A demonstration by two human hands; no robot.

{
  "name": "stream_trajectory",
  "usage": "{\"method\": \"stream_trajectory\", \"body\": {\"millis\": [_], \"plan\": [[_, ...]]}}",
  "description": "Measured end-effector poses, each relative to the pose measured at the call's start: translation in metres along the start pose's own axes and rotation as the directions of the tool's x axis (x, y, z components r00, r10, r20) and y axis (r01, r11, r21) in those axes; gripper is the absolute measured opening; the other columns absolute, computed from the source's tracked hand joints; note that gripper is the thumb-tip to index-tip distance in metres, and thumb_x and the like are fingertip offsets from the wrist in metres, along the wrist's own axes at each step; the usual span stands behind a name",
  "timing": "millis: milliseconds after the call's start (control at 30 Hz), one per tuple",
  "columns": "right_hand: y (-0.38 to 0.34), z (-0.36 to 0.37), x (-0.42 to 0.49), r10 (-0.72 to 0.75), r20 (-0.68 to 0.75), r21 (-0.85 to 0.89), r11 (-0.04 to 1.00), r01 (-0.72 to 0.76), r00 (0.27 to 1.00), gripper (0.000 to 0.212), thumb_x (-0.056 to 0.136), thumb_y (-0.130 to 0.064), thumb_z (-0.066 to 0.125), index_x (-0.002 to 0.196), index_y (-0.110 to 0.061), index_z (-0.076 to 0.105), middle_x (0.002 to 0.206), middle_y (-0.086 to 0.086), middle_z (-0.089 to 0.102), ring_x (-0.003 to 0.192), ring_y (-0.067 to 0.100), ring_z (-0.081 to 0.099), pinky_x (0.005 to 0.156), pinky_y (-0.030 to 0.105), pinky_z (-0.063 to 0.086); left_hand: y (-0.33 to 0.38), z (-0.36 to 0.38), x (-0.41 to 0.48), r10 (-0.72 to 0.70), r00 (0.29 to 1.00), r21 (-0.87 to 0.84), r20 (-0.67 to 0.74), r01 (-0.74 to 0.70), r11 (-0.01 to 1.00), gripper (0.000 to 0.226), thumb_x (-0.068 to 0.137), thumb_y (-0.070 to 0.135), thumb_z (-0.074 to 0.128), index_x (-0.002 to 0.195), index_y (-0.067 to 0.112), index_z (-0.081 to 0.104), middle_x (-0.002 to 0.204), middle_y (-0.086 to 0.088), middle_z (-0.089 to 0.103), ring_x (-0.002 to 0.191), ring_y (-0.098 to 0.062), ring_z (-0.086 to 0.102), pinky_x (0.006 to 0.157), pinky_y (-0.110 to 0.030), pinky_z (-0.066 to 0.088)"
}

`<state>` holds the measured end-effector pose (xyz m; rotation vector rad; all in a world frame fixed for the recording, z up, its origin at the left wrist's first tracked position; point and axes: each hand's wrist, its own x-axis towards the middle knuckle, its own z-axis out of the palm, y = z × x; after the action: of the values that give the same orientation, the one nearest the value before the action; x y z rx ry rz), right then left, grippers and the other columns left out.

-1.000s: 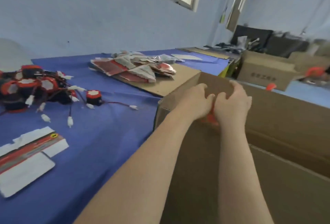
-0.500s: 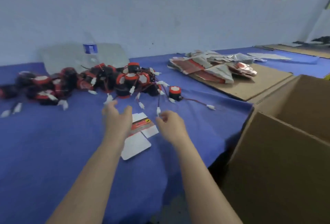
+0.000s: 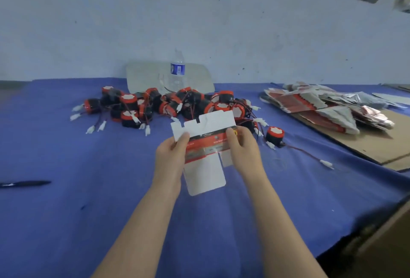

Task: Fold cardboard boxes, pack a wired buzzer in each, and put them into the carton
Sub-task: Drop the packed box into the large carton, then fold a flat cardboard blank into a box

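Opening the flat box blank [image 3: 206,131] | we pinch its side edges with the left hand [image 3: 172,155] and right hand [image 3: 243,148], above the blue table [image 3: 88,200], near the buzzer pile [image 3: 168,102] | we should press inward along the creases, keeping the flaps free.

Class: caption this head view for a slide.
A flat box blank held by the left hand and right hand over the blue table, wired buzzers piled behind.

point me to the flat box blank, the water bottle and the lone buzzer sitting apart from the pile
flat box blank [image 3: 205,172]: head view, on its white lower flap.
water bottle [image 3: 177,69]: head view, on its blue label.
lone buzzer [image 3: 275,133]: head view, on its white top face.
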<state>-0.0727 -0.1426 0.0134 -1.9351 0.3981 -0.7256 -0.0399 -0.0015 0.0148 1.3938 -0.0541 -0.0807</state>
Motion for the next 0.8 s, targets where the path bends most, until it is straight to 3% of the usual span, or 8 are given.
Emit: {"method": "stream_trajectory", "body": {"millis": [100, 167, 267, 333, 433, 567, 700, 800], "plan": [[-0.022, 0.029, -0.009, -0.053, 0.007, 0.218, 0.975, 0.051, 0.999, 0.019, 0.101, -0.035, 0.04, 0.09, -0.031, 0.054, 0.084, -0.018, 0.062, 0.073, -0.017, 0.054, 0.062, 0.002, 0.04, 0.009, -0.012, 0.011, 0.108, 0.989, 0.061, -0.103, -0.103, 0.993, 0.029, 0.087, 0.048, 0.061, 0.103, 0.026, 0.054, 0.098, 0.007, 0.065, 0.089, -0.01, 0.064, 0.072, -0.028, 0.051], [-0.03, 0.047, -0.014, -0.039, 0.079, 0.315, 0.949, 0.012, 0.996, 0.025, 0.102, -0.039, 0.036, 0.094, -0.032, 0.059, 0.09, -0.023, 0.064, 0.079, -0.019, 0.054, 0.069, 0.001, 0.042, 0.016, -0.026, 0.017, 0.201, 0.962, 0.067, -0.186, -0.192, 0.979, 0.032, 0.084, 0.051, 0.063, 0.103, 0.028, 0.053, 0.099, 0.01, 0.064, 0.091, -0.008, 0.063, 0.076, -0.028, 0.052], [-0.037, 0.076, -0.019, -0.124, 0.175, 0.347, 0.936, 0.057, 0.977, 0.029, 0.103, -0.036, 0.034, 0.117, -0.027, 0.058, 0.108, -0.019, 0.063, 0.096, -0.013, 0.055, 0.087, 0.014, 0.046, 0.022, -0.046, 0.024, 0.319, 0.903, 0.122, -0.286, -0.296, 0.947, 0.03, 0.082, 0.044, 0.07, 0.1, 0.03, 0.051, 0.096, 0.015, 0.061, 0.088, 0.003, 0.059, 0.074, -0.015, 0.048], [-0.041, 0.095, -0.023, -0.224, 0.18, 0.372, 0.917, 0.145, 0.958, 0.029, 0.104, -0.028, 0.037, 0.128, -0.028, 0.052, 0.117, -0.02, 0.06, 0.105, -0.012, 0.054, 0.085, 0.009, 0.043, 0.019, -0.059, 0.029, 0.354, 0.861, 0.158, -0.365, -0.318, 0.935, 0.036, 0.081, 0.039, 0.072, 0.106, 0.024, 0.05, 0.096, 0.016, 0.059, 0.087, 0.005, 0.057, 0.071, -0.011, 0.047], [-0.042, 0.114, -0.025, -0.316, 0.082, 0.233, 0.928, 0.29, 0.945, 0.025, 0.103, -0.021, 0.04, 0.111, -0.016, 0.063, 0.102, -0.01, 0.064, 0.094, 0.001, 0.056, 0.07, 0.008, 0.039, 0.011, -0.076, 0.035, 0.363, 0.816, 0.171, -0.449, -0.321, 0.932, 0.047, 0.081, 0.037, 0.072, 0.114, 0.012, 0.05, 0.104, 0.003, 0.059, 0.091, -0.007, 0.059, 0.073, -0.013, 0.048], [-0.034, 0.124, -0.018, -0.106, 0.096, 0.144, 0.985, 0.091, 0.99, 0.048, 0.1, -0.035, 0.044, 0.076, 0.005, 0.058, 0.063, 0.008, 0.053, 0.061, 0.01, 0.04, 0.054, 0.027, 0.032, -0.003, -0.093, 0.037, 0.449, 0.784, 0.286, -0.429, -0.353, 0.891, 0.052, 0.079, 0.041, 0.071, 0.111, 0.008, 0.048, 0.108, -0.007, 0.057, 0.096, -0.017, 0.058, 0.076, -0.02, 0.047], [-0.028, 0.101, -0.009, -0.15, 0.323, 0.432, 0.902, -0.005, 0.935, 0.019, 0.096, -0.021, 0.055, 0.095, -0.009, 0.069, 0.074, -0.004, 0.067, 0.067, 0.007, 0.057, 0.06, 0.022, 0.048, -0.009, -0.102, 0.033, 0.521, 0.776, 0.296, -0.355, -0.436, 0.85, 0.049, 0.074, 0.052, 0.067, 0.105, 0.022, 0.044, 0.102, 0.004, 0.057, 0.093, -0.005, 0.058, 0.07, -0.008, 0.046], [-0.022, 0.088, -0.006, -0.185, 0.34, 0.452, 0.892, 0.012, 0.922, 0.012, 0.093, -0.01, 0.058, 0.089, -0.014, 0.069, 0.074, -0.008, 0.07, 0.069, 0.005, 0.062, 0.063, 0.018, 0.052, -0.009, -0.103, 0.031, 0.609, 0.739, 0.382, -0.288, -0.494, 0.781, 0.033, 0.081, 0.044, 0.069, 0.097, 0.037, 0.041, 0.095, 0.019, 0.053, 0.089, 0.009, 0.054, 0.068, -0.003, 0.042]]}}
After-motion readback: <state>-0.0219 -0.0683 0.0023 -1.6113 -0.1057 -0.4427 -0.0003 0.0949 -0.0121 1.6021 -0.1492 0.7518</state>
